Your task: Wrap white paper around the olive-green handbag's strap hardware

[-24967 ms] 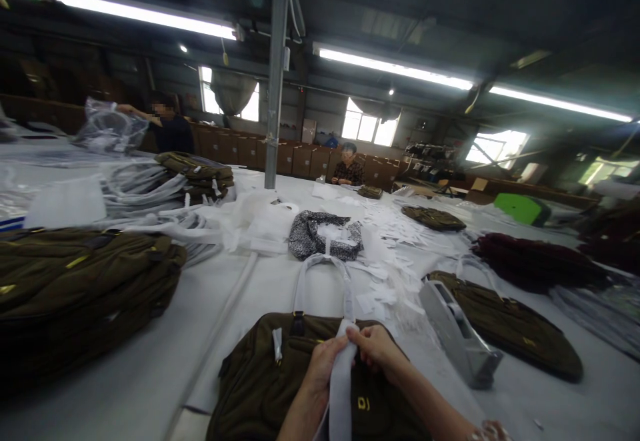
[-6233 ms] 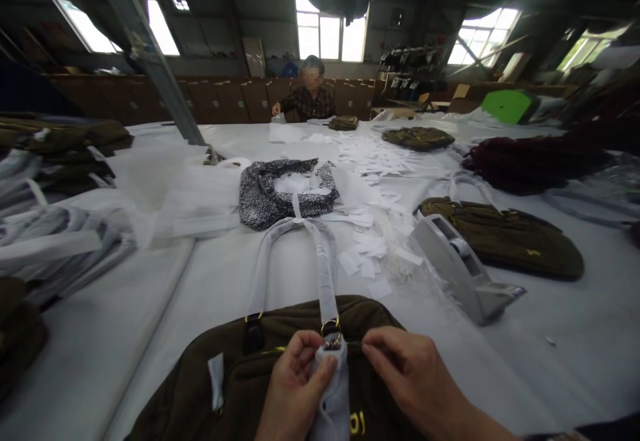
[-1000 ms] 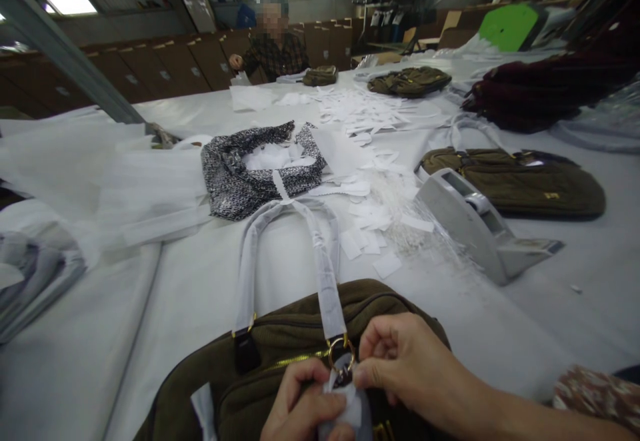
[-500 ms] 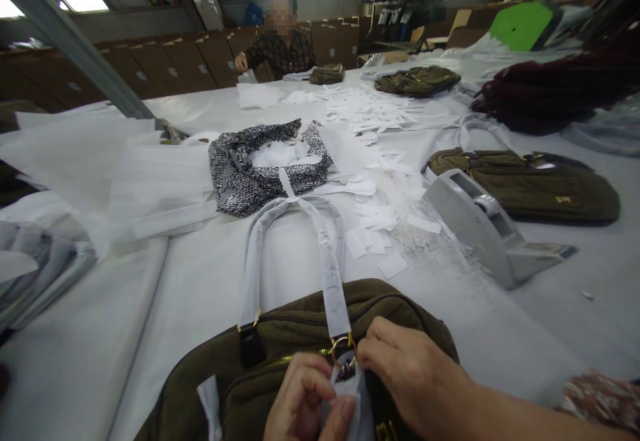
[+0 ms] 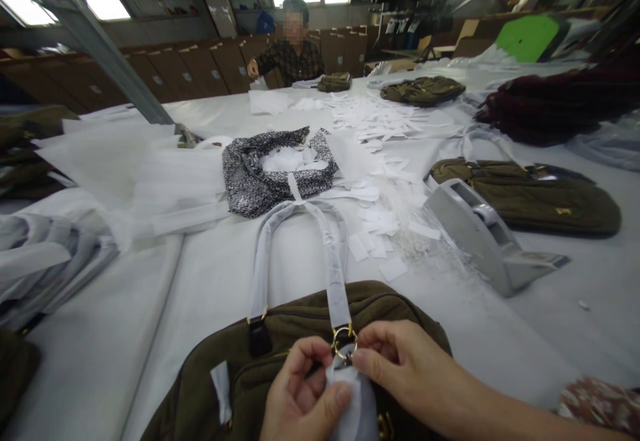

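An olive-green handbag (image 5: pixel 210 368) lies before me, its handles (image 5: pixel 263 254) wrapped in white paper and standing up away from me. From a gold ring (image 5: pixel 345 342) at the foot of the right handle hangs a metal clasp with a white paper-wrapped tag (image 5: pixel 357 404) below. My left hand (image 5: pixel 305 388) is closed on the white paper, between thumb and fingers. At the ring and clasp, my right hand (image 5: pixel 400 361) is pinched shut; what lies between its fingertips is hidden. A white-wrapped zip pull (image 5: pixel 221 392) rests on the bag's left side.
Beyond the bag sits a black-and-white patterned cloth bag (image 5: pixel 250 184) holding white pieces. A grey tape dispenser (image 5: pixel 480 228) stands right, before another olive bag (image 5: pixel 540 198). White paper sheets (image 5: pixel 175 181) lie left. Across the table is another person (image 5: pixel 295 58).
The view has shifted, so the scene sits slightly lower and further right. My right thumb has come round to the front, at the clasp. My left hand still pinches the white paper.
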Demonstrator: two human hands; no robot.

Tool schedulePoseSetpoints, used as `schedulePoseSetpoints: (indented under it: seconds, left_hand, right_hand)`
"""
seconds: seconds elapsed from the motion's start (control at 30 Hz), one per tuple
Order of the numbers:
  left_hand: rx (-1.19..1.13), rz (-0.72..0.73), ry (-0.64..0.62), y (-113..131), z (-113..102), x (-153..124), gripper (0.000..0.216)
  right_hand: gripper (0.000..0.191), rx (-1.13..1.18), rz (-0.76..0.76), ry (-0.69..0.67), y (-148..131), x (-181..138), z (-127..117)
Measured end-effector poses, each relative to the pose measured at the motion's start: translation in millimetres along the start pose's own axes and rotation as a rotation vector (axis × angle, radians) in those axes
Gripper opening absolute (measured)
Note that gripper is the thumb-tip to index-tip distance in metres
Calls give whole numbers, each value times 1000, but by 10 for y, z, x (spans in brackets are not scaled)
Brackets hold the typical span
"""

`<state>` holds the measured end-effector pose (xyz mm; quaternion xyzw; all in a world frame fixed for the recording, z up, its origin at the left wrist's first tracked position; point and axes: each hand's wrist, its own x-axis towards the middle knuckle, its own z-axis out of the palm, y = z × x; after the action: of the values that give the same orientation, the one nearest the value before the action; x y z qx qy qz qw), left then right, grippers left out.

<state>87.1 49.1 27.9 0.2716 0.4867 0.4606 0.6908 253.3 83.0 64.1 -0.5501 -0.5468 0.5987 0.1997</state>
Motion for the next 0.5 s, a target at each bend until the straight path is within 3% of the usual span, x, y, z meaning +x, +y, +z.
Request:
schedulePoseSetpoints:
  seconds: [0.1,0.2,0.37,0.5]
  left_hand:
    - [-11,-71,37,35,-2,21,41]
    - [-42,-128,33,18,32,17,41]
    - [-157,-99,-119,-135,95,-41,56]
    - [-160,-109,-153,-236,113,-84,49]
  right_hand:
    - [37,217,107,-92,-49,21,6]
    - [43,283,216,-72,-43,75,14]
    - [42,375,290,3,19,169,41]
    - [31,403,241,61,72,195,96]
